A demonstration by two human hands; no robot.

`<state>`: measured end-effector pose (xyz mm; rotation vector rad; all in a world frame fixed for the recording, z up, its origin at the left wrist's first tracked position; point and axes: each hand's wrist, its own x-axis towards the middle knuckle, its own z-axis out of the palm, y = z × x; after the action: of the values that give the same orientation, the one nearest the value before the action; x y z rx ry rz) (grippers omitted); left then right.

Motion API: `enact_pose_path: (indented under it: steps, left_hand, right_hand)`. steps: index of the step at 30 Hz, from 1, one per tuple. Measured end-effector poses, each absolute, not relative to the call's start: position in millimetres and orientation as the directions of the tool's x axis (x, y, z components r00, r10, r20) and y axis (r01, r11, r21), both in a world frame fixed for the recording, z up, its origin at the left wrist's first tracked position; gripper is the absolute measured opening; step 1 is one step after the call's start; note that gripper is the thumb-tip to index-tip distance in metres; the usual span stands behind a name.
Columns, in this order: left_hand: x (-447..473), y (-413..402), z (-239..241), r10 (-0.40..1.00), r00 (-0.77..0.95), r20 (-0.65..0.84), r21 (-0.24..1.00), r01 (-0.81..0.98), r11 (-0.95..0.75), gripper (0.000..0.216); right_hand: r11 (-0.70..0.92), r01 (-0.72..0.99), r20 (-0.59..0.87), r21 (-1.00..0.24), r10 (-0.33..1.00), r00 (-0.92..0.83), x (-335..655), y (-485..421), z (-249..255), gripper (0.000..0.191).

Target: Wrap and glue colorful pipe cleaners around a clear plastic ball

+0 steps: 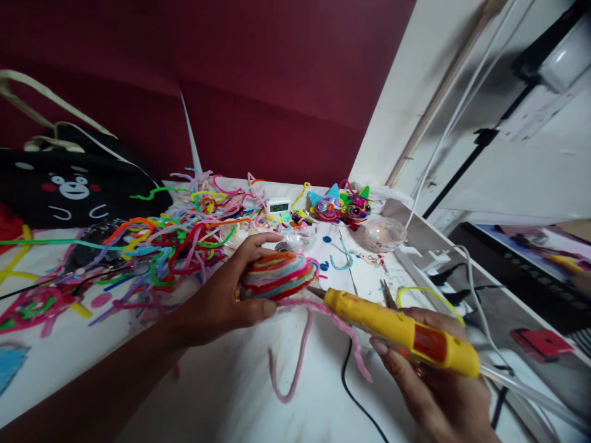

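Note:
My left hand [231, 295] is closed round a ball wrapped in striped pipe cleaners [279, 277] of orange, pink, blue and red. A loose pink pipe cleaner [348, 332] trails from the ball's lower right side. In my right hand [429, 369] is a yellow glue gun [378, 317], with a clear glue stick out of its back end. Its dark nozzle points at the ball's right side; whether it touches cannot be made out. A bent pink pipe cleaner [298, 369] hangs or lies just below the ball.
A heap of coloured pipe cleaners [184, 234] spreads at left, beside a black bag [74, 184]. Two cat-eared pipe-cleaner figures [341, 206], a small digital clock [278, 207] and a clear bowl [383, 235] stand behind. A black cable [355, 394] crosses the front; a grey bin [434, 283] holds plugs.

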<state>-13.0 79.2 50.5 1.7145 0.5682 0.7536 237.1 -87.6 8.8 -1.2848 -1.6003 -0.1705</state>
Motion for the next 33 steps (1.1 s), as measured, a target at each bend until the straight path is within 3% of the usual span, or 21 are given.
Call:
enact_pose_path:
  steps: [14,23,29,33]
  left_hand:
    - [-12.8,76.2,57.8,0.691,0.699,0.184,0.968,-0.005,-0.253,0.076]
    - [-11.5,70.6,61.3,0.733,0.659,0.171,0.980,-0.036,-0.197,0.072]
    - [-18.4,81.7,67.2,0.768,0.612,0.191,0.969,0.007,-0.247,0.076]
    - [-21.9,85.7,74.2,0.820,0.523,0.232,0.966,-0.023,-0.259,0.072]
  right_hand:
    - [0.420,0.786,0.780,-0.454,0.614,0.122,237.9,-84.2,7.9,0.033]
    - [0.393,0.726,0.740,-0.565,0.630,0.235,235.7,-80.6,8.4,0.029]
    - [0.167,0.475,0.383,-0.864,0.830,0.405,243.1,-84.6,29.4,0.024]
    - [0.040,0.336,0.121,-0.941,0.967,0.223,240.2,-82.6,42.4,0.022]
